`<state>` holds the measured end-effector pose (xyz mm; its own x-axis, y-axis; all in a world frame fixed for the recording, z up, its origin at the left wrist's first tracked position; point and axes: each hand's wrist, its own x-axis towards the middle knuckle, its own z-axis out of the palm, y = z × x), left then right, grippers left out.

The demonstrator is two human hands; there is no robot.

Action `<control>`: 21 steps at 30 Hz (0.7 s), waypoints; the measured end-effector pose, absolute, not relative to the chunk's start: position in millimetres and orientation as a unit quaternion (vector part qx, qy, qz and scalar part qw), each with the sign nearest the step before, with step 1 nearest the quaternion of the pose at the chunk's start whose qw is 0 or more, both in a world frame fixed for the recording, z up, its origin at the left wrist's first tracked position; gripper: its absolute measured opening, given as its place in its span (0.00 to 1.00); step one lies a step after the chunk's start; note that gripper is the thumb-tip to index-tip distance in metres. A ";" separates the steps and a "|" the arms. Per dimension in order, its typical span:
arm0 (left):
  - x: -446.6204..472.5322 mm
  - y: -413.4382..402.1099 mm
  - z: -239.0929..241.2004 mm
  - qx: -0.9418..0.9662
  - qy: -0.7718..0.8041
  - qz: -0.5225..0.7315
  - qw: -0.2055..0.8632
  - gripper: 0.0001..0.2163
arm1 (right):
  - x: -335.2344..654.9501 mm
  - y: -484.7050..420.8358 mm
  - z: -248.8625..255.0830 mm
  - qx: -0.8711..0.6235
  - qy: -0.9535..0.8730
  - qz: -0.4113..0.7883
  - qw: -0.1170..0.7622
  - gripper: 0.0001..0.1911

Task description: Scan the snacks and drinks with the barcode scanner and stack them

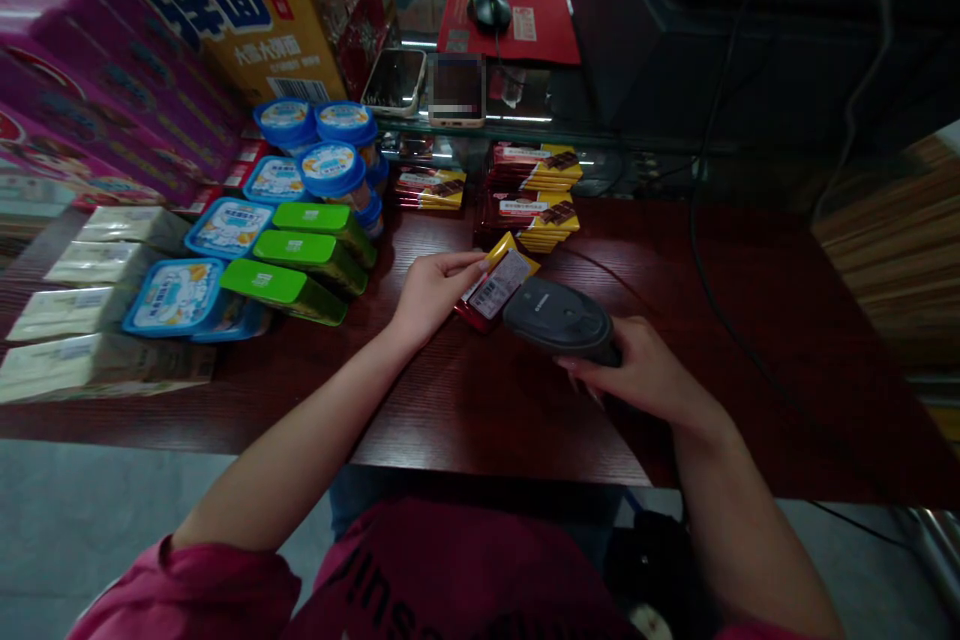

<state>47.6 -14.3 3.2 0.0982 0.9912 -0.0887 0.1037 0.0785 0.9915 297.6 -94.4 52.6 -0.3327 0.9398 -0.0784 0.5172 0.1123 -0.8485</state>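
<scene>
L hand (431,295) reaches fwd over the counter (465,410), forearm stretched out, thumb & fingertips pinched on the near-left edge of a packet (499,282), label side tilted up. R hand (637,375) comes in from the right, wrist bent, fingers wrapped round the handle of a scanner (559,318). The scanner head overlaps the packet's lower right corner. Packet is held low over mid-counter, just in front of the wafer stacks (534,210).

Scanner handle is mostly hidden in the R palm. Can't tell if the packet's far end touches the wood. Label print is too small to read, and one phone (456,90) screen is blurred.

Packet: glossy foil, flat, yellow & red, w/ white barcode sticker. Scanner: matte dark grey plastic, rounded oval head. Counter: dark red wood grain. Green boxes (300,265) at left look smooth & rectangular
</scene>
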 end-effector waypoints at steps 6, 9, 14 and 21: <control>44.1 -16.6 6.3 0.547 0.486 0.469 0.495 0.19 | 298.5 -92.4 52.2 -0.531 -0.683 0.434 0.253 0.11; 40.8 -16.6 21.5 0.589 0.482 0.526 0.381 0.19 | 300.6 -91.4 49.5 -0.535 -0.665 0.456 0.253 0.12; 46.3 0.9 42.7 0.715 0.453 0.502 0.176 0.15 | 302.1 -90.8 46.8 -0.538 -0.643 0.481 0.255 0.13; 72.7 33.6 22.6 0.878 0.322 0.347 0.072 0.17 | 302.4 -90.2 45.6 -0.539 -0.629 0.494 0.264 0.14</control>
<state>72.7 33.6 22.6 0.5514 0.6161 0.5625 0.5157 -0.7817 0.3507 302.4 -90.2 45.6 -0.2790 0.9389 -0.2014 0.4175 -0.0703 -0.9060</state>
